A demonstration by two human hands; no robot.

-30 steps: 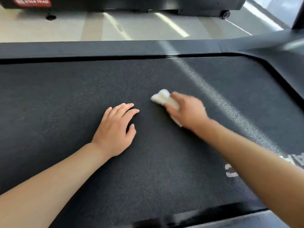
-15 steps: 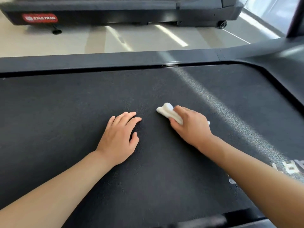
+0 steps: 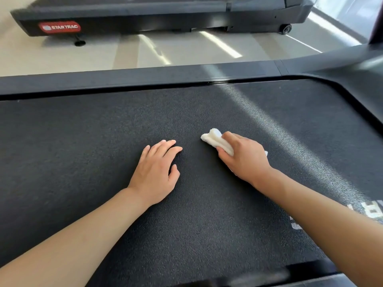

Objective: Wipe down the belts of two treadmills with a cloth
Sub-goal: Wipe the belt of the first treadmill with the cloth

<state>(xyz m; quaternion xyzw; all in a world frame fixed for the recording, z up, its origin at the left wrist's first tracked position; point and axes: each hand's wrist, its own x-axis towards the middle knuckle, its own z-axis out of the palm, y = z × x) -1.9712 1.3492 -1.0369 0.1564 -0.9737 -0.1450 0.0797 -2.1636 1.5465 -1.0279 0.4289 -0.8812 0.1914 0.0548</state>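
- My right hand [image 3: 243, 157] is closed over a white cloth [image 3: 217, 140], fingers curled across the top of it and pressing it onto the treadmill belt [image 3: 103, 162].
- The cloth is folded into a thick wad; its fluffy end sticks out past my fingertips, toward the far rail, and a small white corner shows on the outer side of the hand, by the knuckles.
- My left hand [image 3: 155, 172] holds nothing: it lies palm down on the belt, fingers stretched out and close together, thumb a little apart.
- The left hand sits just beside the cloth hand, with a strip of bare belt between them; the two are not touching.
- The belt under both hands is dark grey to black with a fine pebbled grain, and a pale band of light runs across it beyond my right hand.
- Below my right forearm there is white lettering [image 3: 371, 212] printed on the belt; only parts of letters show and I cannot read the word.
- Beyond my fingertips runs the dark side rail [image 3: 145, 76] of this treadmill, then pale glossy floor [image 3: 62, 56].
- Farther out past the floor stands a second treadmill [image 3: 186, 15], with a red label [image 3: 59, 27] on its end that reads "STAR TRAC" in white.
- That second treadmill has a small wheel [image 3: 286, 29] at the end opposite the label.
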